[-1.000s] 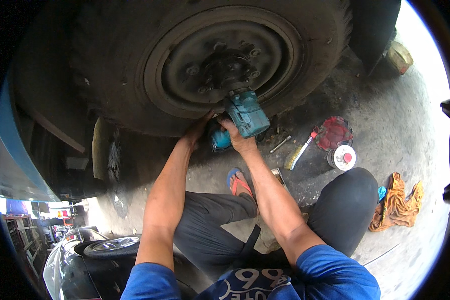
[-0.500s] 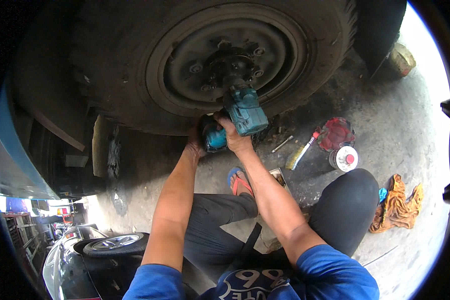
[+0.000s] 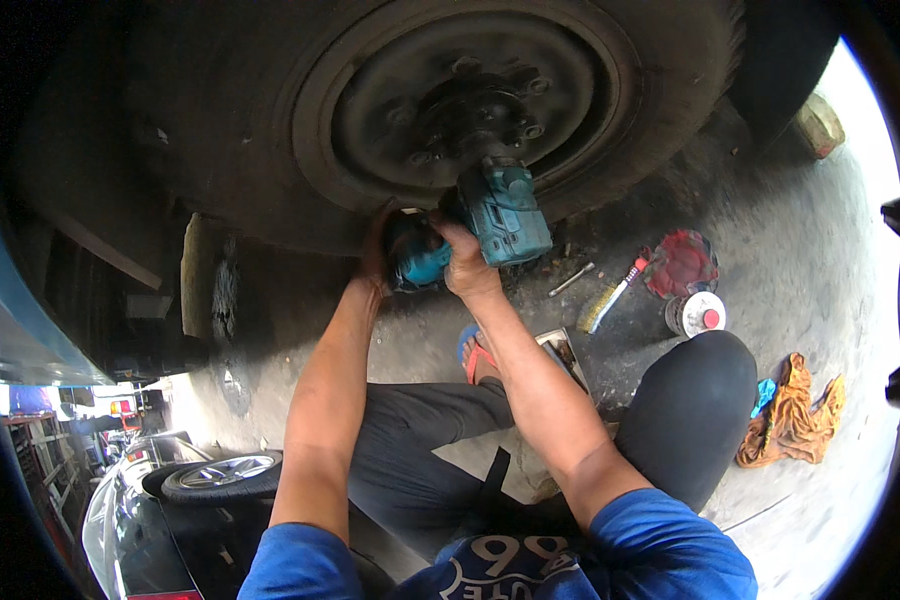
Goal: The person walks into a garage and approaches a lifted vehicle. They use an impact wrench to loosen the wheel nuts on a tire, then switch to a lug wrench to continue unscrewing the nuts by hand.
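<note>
Power tool [image 3: 507, 222]: teal and black casing, surface scuffed and grimy. Held on its side just before the lower part of the wheel [image 3: 470, 105], its rounded housing [image 3: 422, 262] to the left, its blocky base to the right. Nose end hidden; contact with the wheel cannot be confirmed. Wheel: upright, dark tyre [image 3: 660, 120], dull steel rim [image 3: 395, 75], protruding blackened hub ringed by fasteners [image 3: 538, 86].
</note>
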{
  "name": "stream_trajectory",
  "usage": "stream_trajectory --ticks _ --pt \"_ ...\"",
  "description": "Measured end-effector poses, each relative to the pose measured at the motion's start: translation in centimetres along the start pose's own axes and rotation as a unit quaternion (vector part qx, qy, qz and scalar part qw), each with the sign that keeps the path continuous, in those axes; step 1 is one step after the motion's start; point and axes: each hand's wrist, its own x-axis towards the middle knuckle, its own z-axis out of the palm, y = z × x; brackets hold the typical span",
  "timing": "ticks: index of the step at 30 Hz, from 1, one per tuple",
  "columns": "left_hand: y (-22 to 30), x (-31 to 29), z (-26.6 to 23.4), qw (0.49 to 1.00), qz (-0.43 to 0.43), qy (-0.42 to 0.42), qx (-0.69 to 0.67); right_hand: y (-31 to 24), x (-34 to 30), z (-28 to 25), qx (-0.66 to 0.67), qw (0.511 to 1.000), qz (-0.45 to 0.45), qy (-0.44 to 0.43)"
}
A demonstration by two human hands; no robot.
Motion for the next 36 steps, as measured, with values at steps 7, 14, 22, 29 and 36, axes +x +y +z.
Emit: stream_trajectory --ticks 7,14,22,29,36 --pt "1.1 0.7 -1.2 0.998 -0.036 -0.013 0.047 0.2 0.6 0.3 -0.111 0.983 -0.137 0.059" --pt "0.6 0.5 -0.7 0.999 -0.031 -0.007 0.003 1.8 -0.2 1.0 0.023 1.000 -0.003 0.009" --pt "-0.5 0.7 -1.9 0.999 0.004 -0.051 -0.014 1.0 0.5 0.4 0.028 0.996 -0.084 0.023" --pt "1.7 -1.7 0.4 1.000 -0.013 -0.024 -0.012 1.1 0.2 0.5 0.049 0.996 -0.055 0.041" --pt "2.9 -7.8 1.5 0.999 -0.012 0.018 -0.041 -4.3 -0.4 -3.5 0.561 0.786 0.247 -0.075"
